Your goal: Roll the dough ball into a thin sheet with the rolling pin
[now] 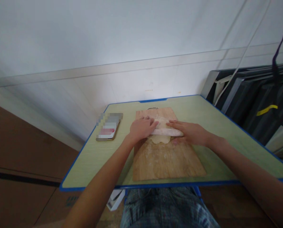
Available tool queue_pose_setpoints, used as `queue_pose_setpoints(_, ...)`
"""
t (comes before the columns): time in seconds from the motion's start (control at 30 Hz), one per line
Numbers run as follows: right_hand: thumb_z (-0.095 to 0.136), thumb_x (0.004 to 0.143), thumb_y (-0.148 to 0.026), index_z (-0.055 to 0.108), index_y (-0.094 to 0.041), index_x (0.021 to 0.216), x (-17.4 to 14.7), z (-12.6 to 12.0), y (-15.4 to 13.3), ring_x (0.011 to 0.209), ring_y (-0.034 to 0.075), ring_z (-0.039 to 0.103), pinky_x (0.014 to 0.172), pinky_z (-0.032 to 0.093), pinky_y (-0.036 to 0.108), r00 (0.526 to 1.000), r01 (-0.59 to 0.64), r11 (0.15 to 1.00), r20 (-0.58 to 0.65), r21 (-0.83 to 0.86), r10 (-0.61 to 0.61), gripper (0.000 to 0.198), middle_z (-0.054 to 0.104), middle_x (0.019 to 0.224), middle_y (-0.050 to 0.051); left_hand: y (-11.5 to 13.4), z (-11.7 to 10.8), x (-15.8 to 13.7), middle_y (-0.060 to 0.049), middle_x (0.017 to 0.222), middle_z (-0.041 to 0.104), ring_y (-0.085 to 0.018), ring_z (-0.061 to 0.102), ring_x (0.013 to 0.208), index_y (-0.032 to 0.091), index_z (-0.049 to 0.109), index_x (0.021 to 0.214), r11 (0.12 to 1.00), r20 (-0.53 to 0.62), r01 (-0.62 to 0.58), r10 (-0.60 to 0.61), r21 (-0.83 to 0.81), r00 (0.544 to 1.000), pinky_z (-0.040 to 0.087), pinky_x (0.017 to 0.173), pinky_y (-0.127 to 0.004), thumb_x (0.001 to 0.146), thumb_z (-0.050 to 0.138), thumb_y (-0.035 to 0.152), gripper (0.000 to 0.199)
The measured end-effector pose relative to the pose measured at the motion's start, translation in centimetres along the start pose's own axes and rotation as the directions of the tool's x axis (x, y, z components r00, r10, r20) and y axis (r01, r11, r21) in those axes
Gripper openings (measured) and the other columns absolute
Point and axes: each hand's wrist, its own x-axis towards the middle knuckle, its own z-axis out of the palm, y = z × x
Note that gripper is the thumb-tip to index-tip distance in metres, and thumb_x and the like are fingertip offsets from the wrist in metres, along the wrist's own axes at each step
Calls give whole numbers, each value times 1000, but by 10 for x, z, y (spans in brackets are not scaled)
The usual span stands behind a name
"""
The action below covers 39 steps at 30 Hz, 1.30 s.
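Light green table [98,171] with blue edging, pushed up by a white wall [132,38]. Dark panels [246,98] lean at right; phone [109,126], partly pixelated, at the table's left side. Wooden board [165,164], flour-dusted, sits mid-table, its length running away from the person. Person's lap in patterned cloth [162,207] below near edge.

Rolling pin [165,132], whitish with flour, lies on the dough [159,139] over the board's far half. Long axis left-right, crosswise to the board, right end a touch nearer the person. Dough's wavy edge pokes out on the near side.

Left hand [143,127] palm down over pin's left end, fingers extended; contact hidden, can't tell if gripping. Right hand [191,131] at right end, half open, fingers fairly straight, touching pin, not wrapped round it.
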Motion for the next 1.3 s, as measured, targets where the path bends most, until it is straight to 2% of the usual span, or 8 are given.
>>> queue_pose_setpoints(0.23,47,82,-53,40,-26,134,-5,-1,-8,123,23,41,96,39,38,999,-14,999,-53,-29,12,59,41,138,4,2,-2,0,-5,119,58,-23,52,111,23,58,107,999,9,26,-25,-35,1000,41,87,-35,91,14,46,52)
queue_pose_setpoints(0.6,45,86,-46,42,-23,132,-6,-2,-15,116,25,49,88,45,40,997,-23,991,-77,-130,13,52,46,134,7,1,-1,-2,-6,118,58,-23,51,112,22,58,110,1000,4,12,-11,-25,1000,42,87,-35,92,14,44,53)
queue_pose_setpoints(0.8,43,87,-46,44,-20,130,-6,-3,-19,102,27,59,78,49,40,997,-38,973,-75,-226,21,50,54,126,11,2,-2,-2,-6,119,58,-23,52,111,22,58,109,999,3,28,-28,-32,1000,42,87,-36,91,13,45,53)
queue_pose_setpoints(0.97,37,90,-45,45,-21,129,-4,-8,-11,104,25,58,81,47,37,998,25,988,-49,-153,-33,47,57,123,9,1,-1,-1,-7,118,59,-22,51,112,22,59,107,999,13,20,-20,-29,1000,42,88,-35,91,13,44,54)
queue_pose_setpoints(1.07,40,87,-48,43,-20,132,-4,-9,-6,104,26,58,81,47,39,998,54,992,-10,-117,-56,53,58,122,10,0,0,-1,-6,118,58,-21,50,113,22,60,106,1000,4,9,-8,-22,1000,41,89,-34,92,13,44,54)
queue_pose_setpoints(1.17,41,86,-51,42,-18,132,-4,-9,-5,105,27,57,83,46,40,999,49,993,-6,-111,-50,57,57,123,12,0,0,-1,-5,117,59,-21,50,113,23,60,105,1000,-1,15,-15,-25,1000,40,90,-33,92,14,44,53)
queue_pose_setpoints(1.3,36,88,-50,47,-19,127,-2,-9,-13,105,26,57,83,45,38,999,19,991,-32,-131,-24,50,58,122,11,0,1,-1,-5,116,59,-21,50,113,23,60,105,999,3,18,-18,-31,1000,40,90,-34,92,15,42,51)
